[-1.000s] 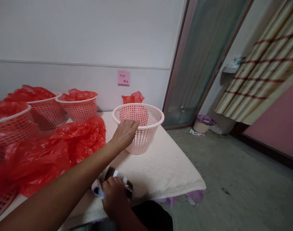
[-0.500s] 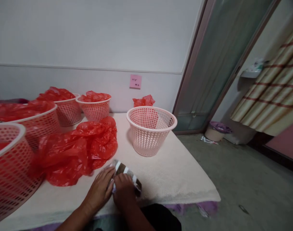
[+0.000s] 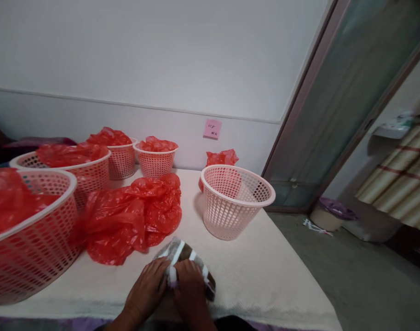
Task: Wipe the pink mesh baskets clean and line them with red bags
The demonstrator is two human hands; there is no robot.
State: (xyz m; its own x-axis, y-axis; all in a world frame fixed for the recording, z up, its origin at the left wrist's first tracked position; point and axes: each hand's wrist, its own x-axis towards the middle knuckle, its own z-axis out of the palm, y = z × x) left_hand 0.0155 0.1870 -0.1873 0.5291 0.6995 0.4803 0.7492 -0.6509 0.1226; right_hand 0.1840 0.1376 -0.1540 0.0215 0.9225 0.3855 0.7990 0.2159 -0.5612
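A fuzzy striped cloth point(image 3: 182, 250) in grey, brown and white lies bunched at the near side of the table, its exact kind unclear. My left hand point(image 3: 150, 281) grips its left part, with fingers curled over the fabric. Close beside it, my right hand point(image 3: 189, 280) is closed on the middle of the cloth. Both thumbs are mostly hidden. Just beyond the hands rests a heap of red plastic bags point(image 3: 134, 216). To the right of the heap stands a pale pink perforated basket point(image 3: 230, 216), slightly tilted in view.
Several pink baskets line the left side, including a large near one point(image 3: 54, 243) and a small back one point(image 3: 157, 163), with red plastic in them. A red bag point(image 3: 222, 157) shows behind the right basket. A pink note point(image 3: 212, 128) is on the wall. The white-covered table point(image 3: 282, 280) ends at the right.
The view has shifted, so everything sits farther right and slightly lower. More of the striped cloth shows above my hands, and a white fold is visible between them. Both hands still hold it.
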